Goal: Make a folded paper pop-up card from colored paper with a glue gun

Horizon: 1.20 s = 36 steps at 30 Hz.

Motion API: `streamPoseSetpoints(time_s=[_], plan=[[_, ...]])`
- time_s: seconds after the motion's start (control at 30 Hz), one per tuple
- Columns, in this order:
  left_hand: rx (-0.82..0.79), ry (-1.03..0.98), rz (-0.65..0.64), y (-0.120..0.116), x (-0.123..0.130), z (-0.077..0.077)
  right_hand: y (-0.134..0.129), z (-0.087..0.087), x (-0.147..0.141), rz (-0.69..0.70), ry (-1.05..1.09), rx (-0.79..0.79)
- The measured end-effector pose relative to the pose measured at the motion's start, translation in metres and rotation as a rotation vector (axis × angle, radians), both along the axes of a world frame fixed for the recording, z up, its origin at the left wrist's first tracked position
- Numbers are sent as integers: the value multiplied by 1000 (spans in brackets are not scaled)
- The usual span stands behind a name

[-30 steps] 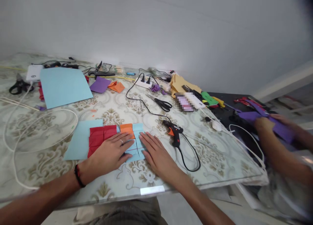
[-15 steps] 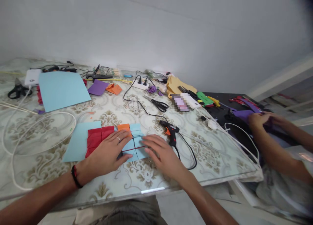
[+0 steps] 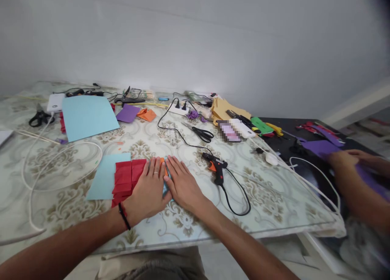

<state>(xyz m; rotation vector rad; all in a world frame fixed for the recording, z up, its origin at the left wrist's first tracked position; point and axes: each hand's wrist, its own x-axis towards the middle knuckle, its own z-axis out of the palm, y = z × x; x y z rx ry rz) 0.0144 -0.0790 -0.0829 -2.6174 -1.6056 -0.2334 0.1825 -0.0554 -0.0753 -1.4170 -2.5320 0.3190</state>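
**Right hand (image 3: 185, 190) shifted in beside the left hand (image 3: 150, 190)**

Since the earlier frame, blue panels once seen between the hands have been largely covered. Both hands are laid flat, fingers slightly parted, and nothing is seen to be pinched. Beneath them, the folded blue-and-orange paper (image 3: 165, 186) is held down on the counter (image 3: 268, 194). A crease could be set crooked if pressure is uneven, since most edges are masked by the fingers. Just to the left, the red pleated paper (image 3: 123, 176) is partly overlapped by the left hand; its pleats could be crushed or dragged, and the pale blue sheet (image 3: 102, 178) beside it nudged along. To the right, the glue gun (image 3: 219, 176) is left lying near the right forearm (whether it is hot cannot be told). Its looped cord (image 3: 250, 205) could be snagged by that arm and the gun swung toward the paper.
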Motion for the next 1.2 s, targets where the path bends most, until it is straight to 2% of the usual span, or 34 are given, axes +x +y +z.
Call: streamPoseSetpoints(time_s=[0.2, 0.3, 0.37, 0.43, 0.5, 0.57, 0.63, 0.7, 0.8, 0.93, 1.2], plan=[[26, -69, -6, -3, -4, -12, 1, -10, 2, 2, -30, -46], [-14, -93, -5, -2, 0, -10, 2, -16, 3, 2, -29, -35], [-75, -114, -19, -1, -2, -1, 3, -16, 4, 13, -36, -55], [-133, -160, -72, -2, -15, 16, 5, -9, 7, 25, -40, -61], [-119, -241, -141, -6, -41, 37, 6, 5, 8, 25, -4, 8], [-61, -314, -117, -14, -75, 56, 7, 22, 7, 39, 93, 118], [-44, -338, -57, -23, -108, 64, 7, 37, 0, 124, 219, 142], [-81, -281, 0, -28, -132, 62, 8, 45, -12, 232, 268, 80], [-109, -229, 61, -30, -146, 45, 11, 44, -34, 327, 179, -33], [-103, -280, 76, -26, -144, 32, 16, 35, -52, 319, 99, -120], [22, -393, 46, -24, -131, 34, 21, 27, -56, 321, 261, -62]])
